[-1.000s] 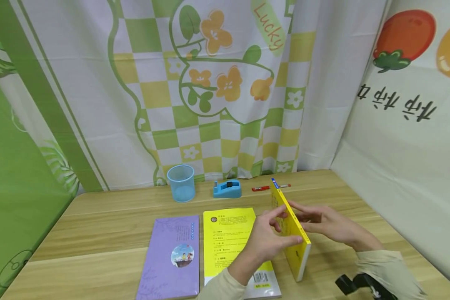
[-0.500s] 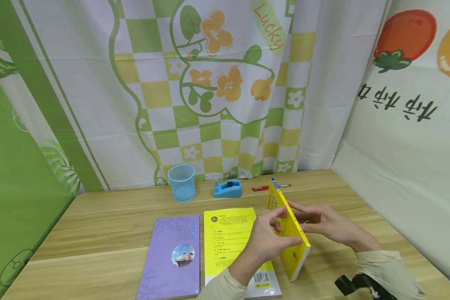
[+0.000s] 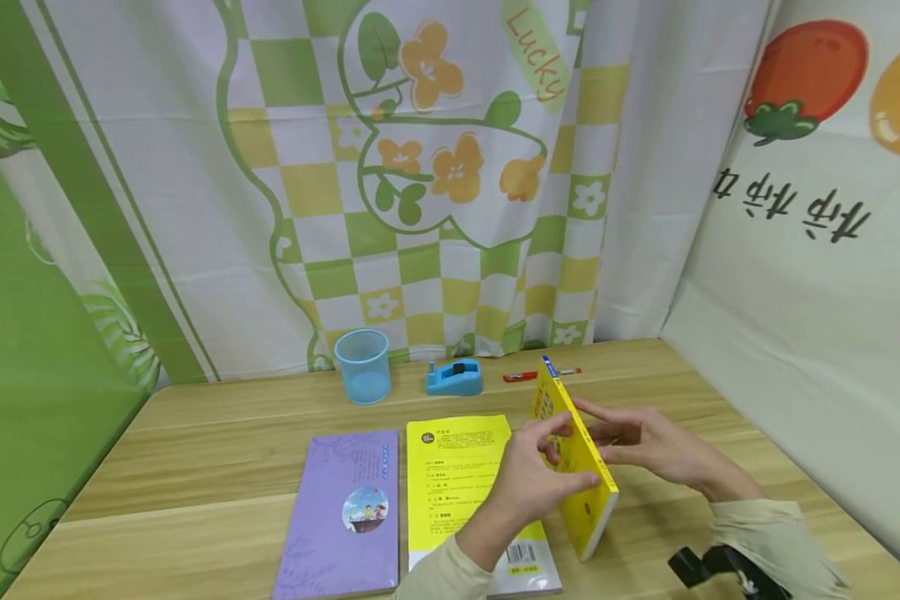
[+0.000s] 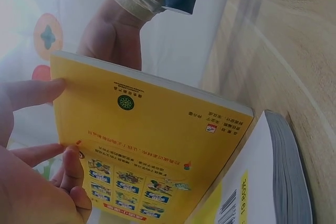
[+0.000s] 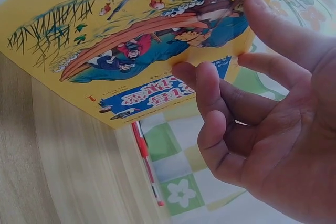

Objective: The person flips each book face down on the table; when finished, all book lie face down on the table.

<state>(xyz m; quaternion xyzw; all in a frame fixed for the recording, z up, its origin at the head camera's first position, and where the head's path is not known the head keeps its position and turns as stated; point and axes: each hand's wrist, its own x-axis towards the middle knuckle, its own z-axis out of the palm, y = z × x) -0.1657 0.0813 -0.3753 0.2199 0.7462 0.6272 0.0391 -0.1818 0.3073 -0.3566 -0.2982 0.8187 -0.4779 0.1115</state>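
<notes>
A thin yellow book [image 3: 581,467] stands on its long edge on the table, spine up and leaning slightly. My left hand [image 3: 528,475] holds it from the left, thumb and index fingertips at the upper spine edge. From the other side my right hand [image 3: 656,446] holds it, fingertips on the illustrated cover [image 5: 157,40]. In the left wrist view, the back cover [image 4: 136,129] faces my left palm. Just left of it a yellow-and-white book [image 3: 457,475] lies flat, partly hidden by my left arm. Farther left lies a purple book [image 3: 345,517].
A blue mesh pen cup [image 3: 363,367] and a blue tape dispenser [image 3: 454,378] stand at the back of the wooden table [image 3: 195,467]. A red pen [image 3: 521,377] lies behind the standing book. Patterned curtain [image 3: 435,283] hangs behind the table.
The standing book has tilted very slightly, its near lower corner shifting a little left. Both hands keep their places on it.
</notes>
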